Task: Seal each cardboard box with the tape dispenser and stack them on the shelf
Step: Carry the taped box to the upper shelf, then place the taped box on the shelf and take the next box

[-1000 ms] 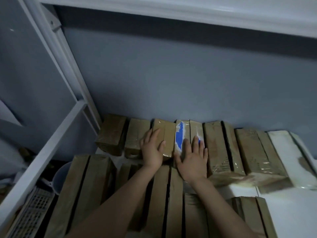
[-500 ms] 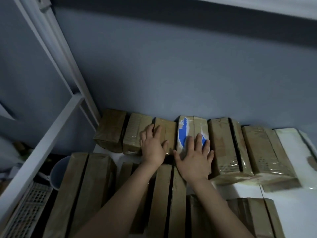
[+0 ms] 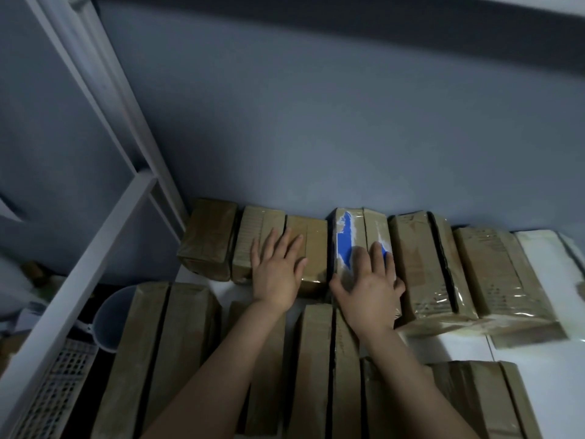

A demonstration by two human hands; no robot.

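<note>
Head | left grip [image 3: 278, 275] wide on glossy taped box [image 3: 314, 245] | right grip [image 3: 368, 288] wide on blue-torn box [image 3: 346, 237]

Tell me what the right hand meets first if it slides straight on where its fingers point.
The right hand lies flat on the blue-patched box; past its far end, probably the grey wall, though depth is unclear.

dim, bluish light; glare on taped boxes [image 3: 433, 307] at right; edges bowed by wide lens; slight blur
</note>
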